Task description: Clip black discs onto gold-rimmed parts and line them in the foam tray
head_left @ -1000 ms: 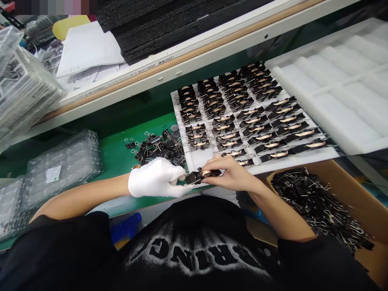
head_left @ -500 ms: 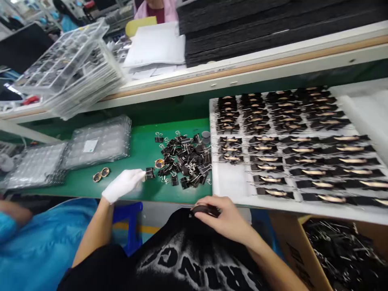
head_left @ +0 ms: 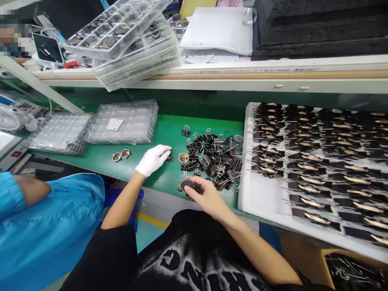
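My left hand (head_left: 154,160), in a white glove, is over the green bench with its fingers pinched on a small black binder clip (head_left: 170,158), mostly hidden by the fingertips. My bare right hand (head_left: 207,196) grips a round gold-rimmed piece (head_left: 187,184) with a dark face at the bench's front edge. Beyond it, a loose heap of black binder clips (head_left: 212,157) with silver handles spreads up to the white foam board. Between my hands lies another round gold-rimmed piece (head_left: 183,157) with an amber-and-dark face. Two similar round pieces (head_left: 121,154) lie side by side farther left.
A white foam board (head_left: 263,194) on the right carries rows of black clips with beige strips. Clear plastic trays (head_left: 124,121) lie back left; more trays (head_left: 136,60) overhang the shelf. A cardboard box (head_left: 325,262) of clips is below right. A person's blue garment (head_left: 51,226) is at left.
My right hand has risen from my lap to the bench edge, bringing the round piece with it. My left hand has come closer to the clip heap. The view has turned left.
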`<state>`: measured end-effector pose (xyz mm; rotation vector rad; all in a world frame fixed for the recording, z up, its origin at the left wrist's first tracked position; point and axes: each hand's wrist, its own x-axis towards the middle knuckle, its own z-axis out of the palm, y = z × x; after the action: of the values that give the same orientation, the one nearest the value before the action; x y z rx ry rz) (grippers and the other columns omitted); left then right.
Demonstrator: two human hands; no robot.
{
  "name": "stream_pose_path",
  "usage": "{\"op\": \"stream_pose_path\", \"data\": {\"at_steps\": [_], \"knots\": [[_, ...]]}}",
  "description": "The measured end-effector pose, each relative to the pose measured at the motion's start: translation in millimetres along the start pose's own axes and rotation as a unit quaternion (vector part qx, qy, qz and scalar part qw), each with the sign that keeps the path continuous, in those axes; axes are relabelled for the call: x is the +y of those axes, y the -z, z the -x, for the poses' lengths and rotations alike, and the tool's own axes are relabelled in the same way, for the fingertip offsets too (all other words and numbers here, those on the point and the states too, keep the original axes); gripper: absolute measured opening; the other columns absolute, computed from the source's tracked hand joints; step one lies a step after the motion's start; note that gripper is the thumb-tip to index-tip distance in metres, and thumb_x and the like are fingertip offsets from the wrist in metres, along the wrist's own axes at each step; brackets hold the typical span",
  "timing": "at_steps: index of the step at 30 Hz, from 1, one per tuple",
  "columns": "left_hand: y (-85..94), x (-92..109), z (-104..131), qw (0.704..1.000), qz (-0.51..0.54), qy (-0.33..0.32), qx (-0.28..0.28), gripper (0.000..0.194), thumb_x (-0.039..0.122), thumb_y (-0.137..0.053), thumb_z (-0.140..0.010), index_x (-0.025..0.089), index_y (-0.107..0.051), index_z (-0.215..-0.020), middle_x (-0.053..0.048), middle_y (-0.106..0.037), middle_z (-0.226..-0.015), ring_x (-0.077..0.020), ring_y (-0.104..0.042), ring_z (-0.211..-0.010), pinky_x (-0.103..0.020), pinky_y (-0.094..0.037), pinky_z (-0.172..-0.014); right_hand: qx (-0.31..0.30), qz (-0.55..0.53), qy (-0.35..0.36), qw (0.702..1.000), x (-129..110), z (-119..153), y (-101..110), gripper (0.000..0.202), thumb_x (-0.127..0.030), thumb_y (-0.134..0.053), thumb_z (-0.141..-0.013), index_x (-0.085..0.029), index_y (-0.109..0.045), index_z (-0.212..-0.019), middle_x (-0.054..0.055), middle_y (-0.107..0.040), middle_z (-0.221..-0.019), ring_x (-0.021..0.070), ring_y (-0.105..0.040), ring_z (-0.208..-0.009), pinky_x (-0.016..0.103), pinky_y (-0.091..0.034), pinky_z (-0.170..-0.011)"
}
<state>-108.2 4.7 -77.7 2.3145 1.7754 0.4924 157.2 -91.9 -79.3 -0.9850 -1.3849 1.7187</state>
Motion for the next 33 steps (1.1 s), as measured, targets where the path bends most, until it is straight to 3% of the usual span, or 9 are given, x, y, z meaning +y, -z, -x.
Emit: {"op": "stream_pose_path", "data": {"at_steps": [3, 6, 9, 12, 17, 21, 28, 30, 33], "knots": [[-5.4, -4.7, -22.3, 0.997, 0.022, -0.012, 0.069, 0.041, 0.045, -0.051, -0.102, 0.019, -0.069, -0.128, -0.012, -0.069, -0.137, -0.0237, -0.062, -0.13, -0.038, -0.044, -0.115, 0.019, -0.069, -0.03, 0.997, -14.5, -10.6, -7.7, 0.019, -0.04, -0.074, -0.086, -0.022, -0.075, -0.092, 0.003, -0.074, -0.093, 0.019, -0.065, -0.085, 0.032, -0.05, -0.076], [3.3, 6.1, -31.8, 0.977, 0.15, 0.01, 0.152, 0.049, 0.055, -0.043, -0.104, 0.017, -0.07, -0.121, -0.014, -0.072, -0.127, -0.0224, -0.069, -0.112, -0.04, -0.051, -0.107, 0.06, -0.177, -0.074, 0.979, -37.2, -28.0, -12.2, 0.027, -0.044, -0.082, -0.079, -0.022, -0.075, -0.094, 0.003, -0.076, -0.096, 0.0182, -0.067, -0.085, 0.031, -0.052, -0.075], [14.1, 32.0, -26.1, 0.917, 0.388, 0.048, 0.079, 0.067, 0.07, -0.029, -0.103, 0.016, -0.069, -0.106, -0.012, -0.076, -0.1, -0.0187, -0.073, -0.085, -0.033, -0.058, -0.08, 0.128, -0.215, -0.04, 0.967, -57.7, -55.8, -14.5, 0.035, -0.045, -0.088, -0.072, -0.022, -0.074, -0.095, 0.004, -0.078, -0.096, 0.0188, -0.07, -0.09, 0.031, -0.054, -0.079], [16.2, 56.6, -16.0, 0.875, 0.479, 0.061, -0.011, 0.062, 0.075, -0.043, -0.097, 0.017, -0.063, -0.105, -0.009, -0.075, -0.091, -0.0171, -0.071, -0.074, -0.029, -0.055, -0.066, 0.203, -0.182, 0.029, 0.962, -64.6, -89.2, -17.2, 0.033, -0.044, -0.09, -0.068, -0.022, -0.072, -0.085, 0.004, -0.077, -0.092, 0.0187, -0.068, -0.088, 0.031, -0.053, -0.075], [5.5, 58.0, -7.8, 0.869, 0.478, 0.116, 0.056, 0.041, 0.06, -0.057, -0.098, 0.02, -0.056, -0.09, 0.002, -0.065, -0.068, -0.009, -0.058, -0.051, -0.023, -0.046, -0.054, 0.185, -0.109, 0.037, 0.976, -55.2, -128.1, -17.4, 0.036, -0.051, -0.085, -0.07, -0.021, -0.075, -0.088, 0.005, -0.076, -0.09, 0.0188, -0.066, -0.083, 0.033, -0.052, -0.077], [1.3, 40.6, -5.1, 0.878, 0.457, 0.133, 0.045, 0.038, 0.059, -0.055, -0.098, 0.021, -0.058, -0.093, 0.007, -0.059, -0.062, -0.0067, -0.046, -0.04, -0.023, -0.036, -0.043, 0.133, -0.054, 0.042, 0.989, -48.4, -134.3, -13.2, 0.038, -0.05, -0.085, -0.068, -0.018, -0.079, -0.088, 0.005, -0.077, -0.089, 0.0191, -0.065, -0.082, 0.035, -0.051, -0.083], [7.2, 29.6, -1.5, 0.882, 0.442, 0.156, 0.051, 0.037, 0.055, -0.059, -0.096, 0.019, -0.062, -0.106, 0.005, -0.065, -0.064, -0.0108, -0.059, -0.051, -0.025, -0.048, -0.06, 0.073, 0.028, 0.03, 0.996, -46.9, -144.5, -1.4, 0.04, -0.049, -0.082, -0.077, -0.018, -0.076, -0.101, 0.008, -0.077, -0.104, 0.0207, -0.068, -0.091, 0.037, -0.054, -0.088], [12.3, 23.2, 5.1, 0.878, 0.43, 0.199, 0.074, 0.037, 0.055, -0.059, -0.096, 0.019, -0.06, -0.104, 0.004, -0.066, -0.066, -0.0111, -0.061, -0.053, -0.025, -0.049, -0.064, 0.067, 0.143, 0.062, 0.985, -53.9, -161.7, 4.4, 0.044, -0.051, -0.072, -0.088, -0.019, -0.071, -0.118, 0.011, -0.075, -0.116, 0.0213, -0.069, -0.099, 0.036, -0.055, -0.09], [18.5, 10.6, 20.2, 0.879, 0.367, 0.289, 0.099, 0.038, 0.056, -0.055, -0.098, 0.02, -0.058, -0.088, 0.002, -0.067, -0.063, -0.0116, -0.059, -0.053, -0.026, -0.047, -0.063, 0.053, 0.369, 0.139, 0.917, -64.6, -198.4, 5.4, 0.037, -0.038, -0.039, -0.107, -0.019, -0.063, -0.128, 0.013, -0.071, -0.126, 0.023, -0.065, -0.114, 0.04, -0.052, -0.099]]}}
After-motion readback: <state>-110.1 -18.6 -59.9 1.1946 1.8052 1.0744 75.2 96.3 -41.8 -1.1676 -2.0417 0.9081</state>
